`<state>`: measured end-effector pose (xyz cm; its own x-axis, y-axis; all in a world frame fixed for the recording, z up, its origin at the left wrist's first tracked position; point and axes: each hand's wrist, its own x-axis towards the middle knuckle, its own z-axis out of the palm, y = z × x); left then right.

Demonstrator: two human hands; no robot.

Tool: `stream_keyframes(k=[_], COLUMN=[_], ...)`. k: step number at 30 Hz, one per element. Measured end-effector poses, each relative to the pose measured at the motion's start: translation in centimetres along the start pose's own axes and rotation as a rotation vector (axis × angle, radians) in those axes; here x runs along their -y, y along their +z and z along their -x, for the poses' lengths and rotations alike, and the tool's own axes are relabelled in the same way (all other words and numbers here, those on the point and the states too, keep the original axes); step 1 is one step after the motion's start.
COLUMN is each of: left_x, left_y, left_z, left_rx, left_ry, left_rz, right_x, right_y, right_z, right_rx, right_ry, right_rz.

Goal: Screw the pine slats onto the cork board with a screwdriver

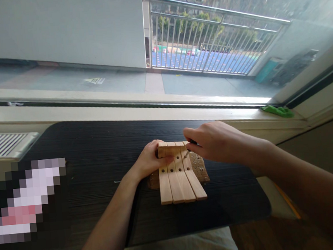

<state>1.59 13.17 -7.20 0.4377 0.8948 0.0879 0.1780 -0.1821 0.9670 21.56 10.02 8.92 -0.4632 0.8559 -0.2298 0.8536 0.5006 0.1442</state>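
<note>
The left hand [152,157] grasps the left edge of the slats [179,184], its thumb lying across their face. The right hand [214,140] is clenched round a tool [188,152] — dark at the handle, a thin metal shaft below — and its tip meets the slat farthest right, near the upper end.

There are 4 slats side by side, pale wood, bent partway down, with 4 round holes in a row at the bend. I can make out 1 more hole above; the thumb hides part of that area. Under them sits a rough board [200,169], pitted with small holes, on the black table [98,146].

Past the table's far edge runs the sill [110,112], with a green cloth [278,111] crumpled at its right end. A white slatted vent [7,144] stands at the left — and near it, on the table's left side, something blurred beyond telling. Through the window, a metal railing [220,38] catches daylight.
</note>
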Motion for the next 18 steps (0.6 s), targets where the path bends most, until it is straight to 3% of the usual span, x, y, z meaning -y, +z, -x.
stream_keyframes(k=[18], left_x=[-0.37], left_y=[0.04], left_z=[0.17], left_rx=[-0.004], left_ry=[-0.001], left_rz=[-0.02], right_x=[0.06], right_y=[0.29], right_z=[-0.04], right_rx=[-0.034], right_ry=[0.016], right_rz=[0.019])
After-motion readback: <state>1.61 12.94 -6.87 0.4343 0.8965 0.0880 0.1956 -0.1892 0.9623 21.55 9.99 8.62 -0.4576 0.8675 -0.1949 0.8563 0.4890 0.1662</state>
